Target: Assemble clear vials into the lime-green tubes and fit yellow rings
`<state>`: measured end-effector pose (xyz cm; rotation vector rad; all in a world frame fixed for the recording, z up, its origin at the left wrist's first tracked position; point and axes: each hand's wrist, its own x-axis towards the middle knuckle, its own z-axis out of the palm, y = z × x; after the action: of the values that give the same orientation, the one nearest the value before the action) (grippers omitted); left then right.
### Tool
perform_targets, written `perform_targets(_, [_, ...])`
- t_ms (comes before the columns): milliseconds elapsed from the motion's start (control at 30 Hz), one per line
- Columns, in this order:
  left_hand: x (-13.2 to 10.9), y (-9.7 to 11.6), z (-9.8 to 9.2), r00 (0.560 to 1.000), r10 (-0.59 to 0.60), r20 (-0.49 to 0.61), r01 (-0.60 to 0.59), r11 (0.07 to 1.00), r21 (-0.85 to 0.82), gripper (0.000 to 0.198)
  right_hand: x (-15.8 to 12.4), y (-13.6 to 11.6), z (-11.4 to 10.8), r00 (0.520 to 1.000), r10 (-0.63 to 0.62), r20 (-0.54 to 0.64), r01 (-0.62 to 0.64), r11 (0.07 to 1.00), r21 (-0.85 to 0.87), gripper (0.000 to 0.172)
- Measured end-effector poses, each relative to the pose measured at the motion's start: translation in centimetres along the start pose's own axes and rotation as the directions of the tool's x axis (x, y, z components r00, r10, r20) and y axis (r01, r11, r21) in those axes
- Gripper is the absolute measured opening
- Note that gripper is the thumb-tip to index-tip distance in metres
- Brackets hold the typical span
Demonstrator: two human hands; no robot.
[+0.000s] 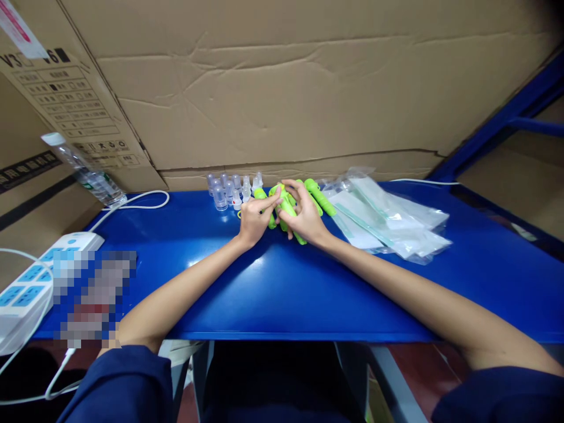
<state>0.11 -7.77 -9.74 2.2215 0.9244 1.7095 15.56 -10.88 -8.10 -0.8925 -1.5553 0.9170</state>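
Observation:
My right hand (308, 218) is closed around a lime-green plastic piece (287, 207), long and rounded like a small handle, tilted over the blue table. At its upper end my left hand (255, 222) has thumb and index finger pinched together against it; the exact contact is partly hidden. Around and behind my hands lie several more lime-green pieces, one of them a ridged rod (321, 198) to the right. Left of them stand several small clear plastic bottles or caps (220, 198) and white translucent nozzle-like pieces (247, 187), one with a red spot.
Clear plastic bags (392, 220) with white and pale green contents lie to the right on the blue table (264, 288). A water bottle (90, 176), white cable (158, 194) and power strip (48, 270) are at left, near a blurred-out object. Cardboard (286, 88) walls the back.

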Motion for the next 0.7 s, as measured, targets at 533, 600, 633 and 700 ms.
perform_targets(533, [0.19,0.88,0.2,0.966,-0.257,0.032,0.258,0.947,-0.191,0.027,0.31,0.34,-0.07,0.996,0.005,-0.093,-0.003,1.0,0.012,0.053])
perform_targets(600, [0.12,0.64,0.23,0.97,-0.244,0.022,0.244,0.954,-0.177,0.025,0.24,0.51,-0.02,0.996,0.014,-0.086,-0.014,1.0,-0.003,0.054])
perform_targets(633, [0.08,0.51,0.22,0.971,-0.237,0.016,0.237,0.958,-0.163,0.024,0.18,0.58,0.04,0.996,0.019,-0.086,-0.02,1.0,-0.007,0.053])
perform_targets(700, [0.01,0.3,0.16,0.977,-0.215,0.005,0.213,0.968,-0.133,0.022,0.02,0.64,0.19,0.996,0.023,-0.089,-0.024,1.0,-0.009,0.054])
